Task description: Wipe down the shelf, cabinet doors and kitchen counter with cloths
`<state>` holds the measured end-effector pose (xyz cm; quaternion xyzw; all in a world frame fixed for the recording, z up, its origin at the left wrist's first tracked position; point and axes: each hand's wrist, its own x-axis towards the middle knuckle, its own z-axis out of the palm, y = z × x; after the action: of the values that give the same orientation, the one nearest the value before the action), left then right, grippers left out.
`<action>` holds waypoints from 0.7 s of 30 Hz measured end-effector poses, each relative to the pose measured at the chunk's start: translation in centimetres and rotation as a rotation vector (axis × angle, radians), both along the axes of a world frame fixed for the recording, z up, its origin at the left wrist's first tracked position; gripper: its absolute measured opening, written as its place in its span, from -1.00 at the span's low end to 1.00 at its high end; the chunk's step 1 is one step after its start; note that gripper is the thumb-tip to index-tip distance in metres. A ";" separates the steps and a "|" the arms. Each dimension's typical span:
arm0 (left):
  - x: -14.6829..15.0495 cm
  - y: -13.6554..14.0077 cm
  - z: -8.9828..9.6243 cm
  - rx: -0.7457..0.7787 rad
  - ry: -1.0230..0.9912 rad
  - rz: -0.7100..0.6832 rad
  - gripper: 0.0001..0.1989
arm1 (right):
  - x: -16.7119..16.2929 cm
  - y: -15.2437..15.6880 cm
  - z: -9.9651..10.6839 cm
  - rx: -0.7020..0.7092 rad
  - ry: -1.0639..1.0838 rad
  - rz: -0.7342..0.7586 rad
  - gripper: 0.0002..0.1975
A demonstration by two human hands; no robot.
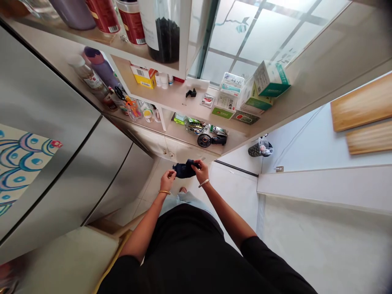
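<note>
One dark cloth: in midair above the floor
Left hand: fingers clamped on its left end
Right hand: fingers pinching its right end
Lower shelf: black fan near front edge

Beyond the left hand, grey doors are walling off that side, while the cabinet front is standing ahead. A black fan is blocking part of the lower shelf; boxes are crowding the middle shelf rightward. Open room is stretching over the pale floor beside the right hand.
</note>
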<state>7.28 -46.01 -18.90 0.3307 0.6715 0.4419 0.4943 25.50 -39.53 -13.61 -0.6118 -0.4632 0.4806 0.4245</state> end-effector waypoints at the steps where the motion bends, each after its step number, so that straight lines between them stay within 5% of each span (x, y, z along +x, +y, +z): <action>1: -0.3 -0.3 -0.1 -0.012 0.013 -0.024 -0.80 | -0.1 -0.3 0.3 0.014 -0.030 0.003 -0.79; 8: -1.6 -5.8 -0.3 -0.066 0.088 -0.266 -0.71 | -0.5 -3.5 0.5 -0.008 -0.224 -0.100 -0.83; 14: -3.5 -12.1 -0.4 -0.087 0.096 -0.412 -0.82 | -2.1 -8.7 -1.0 -0.202 -0.198 -0.379 -0.82; 21: -8.0 -12.8 -3.8 -0.152 0.212 -0.167 -0.88 | -4.8 -13.9 -2.9 -0.642 0.317 -0.624 -0.82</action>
<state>-0.76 -58.82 -22.68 0.3918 0.7216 0.3098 0.4794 20.72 -53.46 -16.50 -0.7412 -0.0149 0.5364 0.4034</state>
